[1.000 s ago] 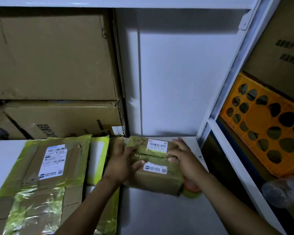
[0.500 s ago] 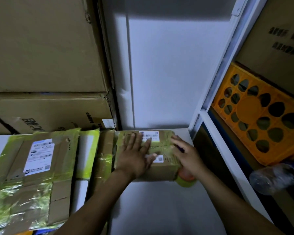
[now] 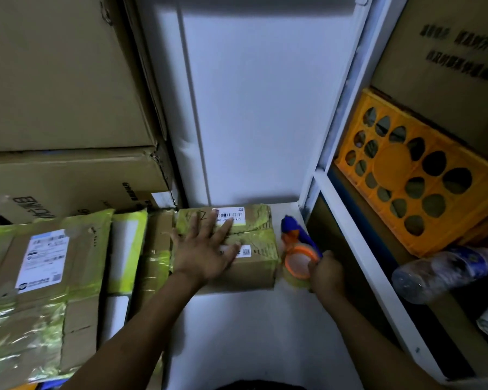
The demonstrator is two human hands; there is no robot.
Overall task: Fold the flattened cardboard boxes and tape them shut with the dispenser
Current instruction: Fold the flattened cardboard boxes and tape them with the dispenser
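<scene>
Head view: a small cardboard box (image 3: 261,266) sits at the centre of the frame, on the white shelf (image 3: 237,333) and pushed back near the rear wall. Yellowish tape already crosses its top. The left hand (image 3: 206,249) lies flat on the lid with fingers spread, pressing it down. The right hand (image 3: 326,273) is well apart from the left, at the box's right side, with its fingers curled round the handle of the blue and orange tape dispenser (image 3: 296,243). The dispenser's roll stands just beside the box's lower right corner; I cannot tell whether they touch.

The box's top seam runs left to right across the frame, and the box looks nearly square from here, so no long axis is clear. The dispenser lies to the right of the seam's end, so the right hand is the nearer one for any further strip. I judge it would travel leftward along the seam while the left hand steadies the box.

A barcode label (image 3: 230,216) near the box's far edge shows digits, partly covered by a finger: "502-60…815". A second label (image 3: 245,251) carries a square code. The pen scrawl on the lid is unreadable. At lower left a larger taped parcel (image 3: 76,277) bears a shipping label too small to read.
</scene>
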